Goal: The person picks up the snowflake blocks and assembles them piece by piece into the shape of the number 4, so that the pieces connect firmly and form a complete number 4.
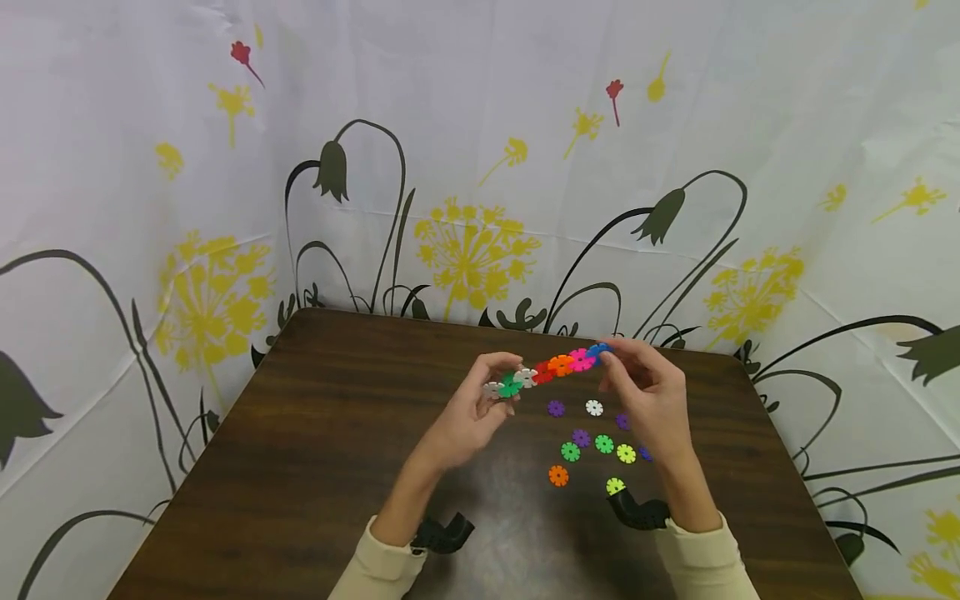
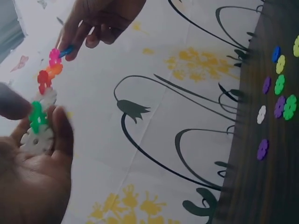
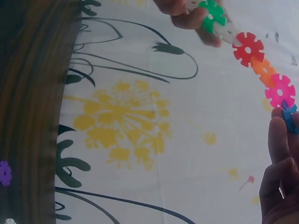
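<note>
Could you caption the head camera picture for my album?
Left hand and right hand hold a chain of colorful discs above a brown table with loose discs.

On the right half of the brown table (image 1: 315,442) lie, farthest off, a purple disc (image 1: 556,408), a white disc (image 1: 594,407) and, rightmost, another purple disc (image 1: 622,421). Nearer come a third purple disc (image 1: 581,437), a green disc (image 1: 570,452) just beside it, a second green disc (image 1: 603,443), a yellow disc (image 1: 626,453) and a partly hidden blue disc (image 1: 645,454). Nearest are an orange disc (image 1: 558,476), left, and a second yellow disc (image 1: 615,485), right.
</note>
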Motion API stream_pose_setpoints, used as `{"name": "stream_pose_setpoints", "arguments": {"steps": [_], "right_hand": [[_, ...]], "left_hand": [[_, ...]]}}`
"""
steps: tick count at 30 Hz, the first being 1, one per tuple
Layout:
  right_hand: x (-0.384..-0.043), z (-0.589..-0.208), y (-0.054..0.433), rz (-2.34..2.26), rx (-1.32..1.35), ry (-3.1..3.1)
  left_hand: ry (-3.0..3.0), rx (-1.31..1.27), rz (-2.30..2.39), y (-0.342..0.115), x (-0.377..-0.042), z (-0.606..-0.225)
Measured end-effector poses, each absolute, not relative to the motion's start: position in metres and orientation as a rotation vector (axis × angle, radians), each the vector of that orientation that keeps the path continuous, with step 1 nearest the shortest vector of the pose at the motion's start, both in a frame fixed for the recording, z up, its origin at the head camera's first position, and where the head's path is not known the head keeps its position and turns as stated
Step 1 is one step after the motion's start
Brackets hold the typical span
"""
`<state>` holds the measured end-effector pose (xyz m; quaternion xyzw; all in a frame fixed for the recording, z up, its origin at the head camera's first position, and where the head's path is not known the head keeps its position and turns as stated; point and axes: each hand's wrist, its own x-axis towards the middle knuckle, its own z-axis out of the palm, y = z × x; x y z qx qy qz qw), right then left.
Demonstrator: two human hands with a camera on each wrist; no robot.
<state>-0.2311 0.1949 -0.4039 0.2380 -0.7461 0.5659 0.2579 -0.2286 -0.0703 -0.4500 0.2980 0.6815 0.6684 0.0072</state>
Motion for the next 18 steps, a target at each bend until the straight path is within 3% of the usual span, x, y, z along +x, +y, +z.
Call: {"name": "stream_pose_setpoints", "arguments": {"steps": [13,18], "right_hand": [[-0.239,-0.391,0.182,1.498,0.811,-2.123],[-0.242,-0.389,0.174,1.472,0.890,-2.219]], "left_hand": [[2.567,0.899,1.181,-0.069,-0.230,-0.456],[2.570,0.888,1.156,-0.071,-0.230,-0.457]]}}
